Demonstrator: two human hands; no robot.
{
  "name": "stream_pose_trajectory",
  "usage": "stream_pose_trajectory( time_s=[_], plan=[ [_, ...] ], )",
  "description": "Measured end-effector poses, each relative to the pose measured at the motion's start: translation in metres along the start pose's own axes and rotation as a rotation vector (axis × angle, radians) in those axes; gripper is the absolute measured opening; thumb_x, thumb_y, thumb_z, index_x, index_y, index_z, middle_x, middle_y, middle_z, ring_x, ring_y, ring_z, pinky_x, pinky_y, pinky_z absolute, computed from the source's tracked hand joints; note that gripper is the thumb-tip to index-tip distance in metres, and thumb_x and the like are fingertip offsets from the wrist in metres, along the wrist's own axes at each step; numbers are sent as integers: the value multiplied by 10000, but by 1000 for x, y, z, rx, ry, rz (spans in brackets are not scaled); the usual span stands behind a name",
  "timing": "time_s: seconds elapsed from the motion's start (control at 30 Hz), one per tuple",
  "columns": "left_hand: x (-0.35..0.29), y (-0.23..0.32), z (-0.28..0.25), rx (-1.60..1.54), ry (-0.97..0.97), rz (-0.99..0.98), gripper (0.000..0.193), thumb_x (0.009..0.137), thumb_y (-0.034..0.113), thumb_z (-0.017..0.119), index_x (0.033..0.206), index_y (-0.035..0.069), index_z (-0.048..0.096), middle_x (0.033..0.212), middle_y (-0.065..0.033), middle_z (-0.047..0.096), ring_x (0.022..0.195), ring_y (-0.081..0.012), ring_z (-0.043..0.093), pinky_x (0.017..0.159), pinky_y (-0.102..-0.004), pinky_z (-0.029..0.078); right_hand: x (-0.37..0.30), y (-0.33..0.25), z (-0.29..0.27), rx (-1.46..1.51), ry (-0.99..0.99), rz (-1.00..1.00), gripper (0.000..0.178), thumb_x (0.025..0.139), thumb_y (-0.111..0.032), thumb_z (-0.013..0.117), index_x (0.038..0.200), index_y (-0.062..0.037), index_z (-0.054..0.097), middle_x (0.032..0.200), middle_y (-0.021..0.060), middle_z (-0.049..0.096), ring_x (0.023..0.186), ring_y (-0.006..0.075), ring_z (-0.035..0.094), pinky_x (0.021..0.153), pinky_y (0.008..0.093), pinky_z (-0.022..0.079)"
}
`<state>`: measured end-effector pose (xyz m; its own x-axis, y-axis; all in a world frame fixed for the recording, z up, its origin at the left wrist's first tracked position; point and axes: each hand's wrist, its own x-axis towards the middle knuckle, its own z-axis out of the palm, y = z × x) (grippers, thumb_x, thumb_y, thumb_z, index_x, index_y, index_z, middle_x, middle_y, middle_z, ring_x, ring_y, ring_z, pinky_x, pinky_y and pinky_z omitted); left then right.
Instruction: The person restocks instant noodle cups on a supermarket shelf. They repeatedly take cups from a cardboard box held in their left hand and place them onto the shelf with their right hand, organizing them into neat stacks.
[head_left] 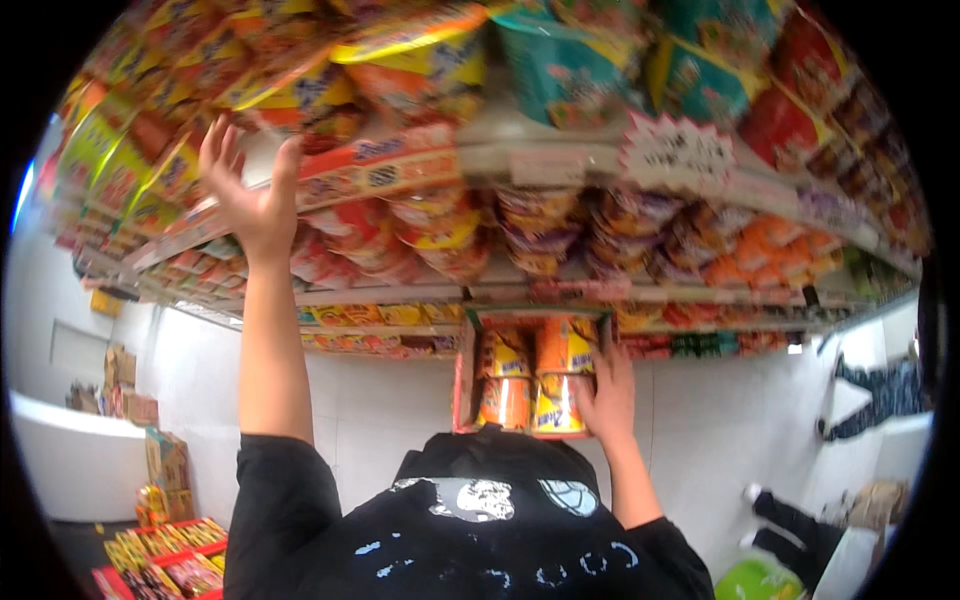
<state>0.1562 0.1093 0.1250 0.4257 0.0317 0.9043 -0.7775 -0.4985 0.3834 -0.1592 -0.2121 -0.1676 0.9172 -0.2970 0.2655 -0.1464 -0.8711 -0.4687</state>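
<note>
My left hand (252, 200) is raised at the front edge of the upper shelf, fingers spread and thumb apart, holding nothing. It is nearest a slightly blurred yellow-and-orange instant noodle tub (310, 100). Low in front of my body is an open cardboard box (466, 375) with several orange-and-yellow noodle cups (503, 402) inside. My right hand (612, 392) grips the box at its right wall, the thumb over the inner side by a cup. What bears the box from below is hidden.
More tubs stand along the upper shelf, including teal ones (565, 75) and red ones (785, 125). A spiky-edged price sign (677, 150) hangs on its edge. Lower shelves hold stacked cups (540, 225). Cartons (168, 465) stand at left; people (880, 395) are at right.
</note>
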Motion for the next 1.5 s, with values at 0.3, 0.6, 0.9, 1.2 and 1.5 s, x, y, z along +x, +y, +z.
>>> stream_pose_trajectory(
  time_s=[0.3,0.6,0.9,1.2,1.5],
  plan=[
    [-280,91,89,-486,-1058,-717,402,909,222,773,1187,-17,609,1125,-116,666,999,-213,658,850,-341,540,-6,-2,3,-58,-246,318,1043,766,-486,809,1614,-150,303,1663,235,215,1295,440,558,937,471,568],
    [-378,69,176,-416,-1289,-1586,828,901,423,785,1499,42,358,1308,-154,622,1071,-221,668,791,-343,557,-1,-2,-6,-83,-322,355,1029,779,-515,803,1604,-148,311,1633,233,277,1189,420,625,881,469,588],
    [-431,37,196,-872,-1153,-2018,877,905,218,809,1560,79,243,1432,-168,551,1262,-282,617,1022,-436,566,0,-3,-10,-76,-352,352,1100,759,-530,813,1599,-66,275,1616,253,293,1156,430,616,894,486,568],
    [-362,92,188,-621,-1152,-1653,842,845,193,860,1459,-40,333,1318,-178,631,1156,-257,671,938,-389,597,-1,-5,-8,-26,-327,374,1160,725,-500,845,1601,-36,244,1625,243,292,1223,420,584,972,488,535],
    [-341,117,184,-431,-1170,-1465,366,839,355,869,851,109,597,496,33,479,355,-74,376,359,-296,245,-6,-7,-11,64,-294,379,1173,747,-519,818,1612,-24,200,1639,230,279,1293,433,548,1024,479,511]
  ],
)
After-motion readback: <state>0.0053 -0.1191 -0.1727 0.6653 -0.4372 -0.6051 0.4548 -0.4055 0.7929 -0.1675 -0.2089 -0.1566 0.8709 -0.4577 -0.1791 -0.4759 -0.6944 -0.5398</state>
